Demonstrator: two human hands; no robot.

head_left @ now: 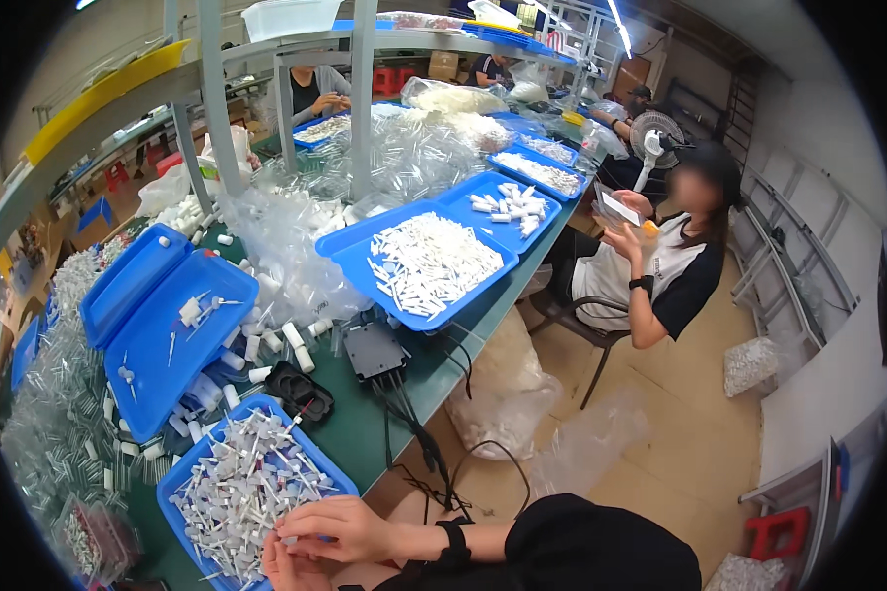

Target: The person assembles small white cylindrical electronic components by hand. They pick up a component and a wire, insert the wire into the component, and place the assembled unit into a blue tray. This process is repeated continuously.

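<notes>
Both of the person's hands sit at the lower edge of the view, over the near corner of a blue tray [192, 468] filled with small white sticks [241, 488]. The right hand [340, 527] enters from the right along a bare forearm with a black wristband [455, 542]; it lies palm down, the fingers curled and reaching left toward the sticks, the fingertips at the tray's near rim. Whether it pinches a stick cannot be told. The left hand [284, 563] lies just below and partly under the right, touching it; only its knuckles show, the fingers bent inward, and its grip cannot be told either. The sticks lie in a loose heap with no common direction: their long axes run every way, many crossing, most flat on the tray floor. This tray rests on a green table [360, 424] at the person's left front. Beyond it stand a larger blue tray [168, 345] holding a few scattered pieces and another blue tray [360, 246] with a pile of white tubes [434, 261]. A black box [375, 350] with cables lies between them. Across the aisle a seated person [665, 271] in a black and white shirt holds a card up.
</notes>
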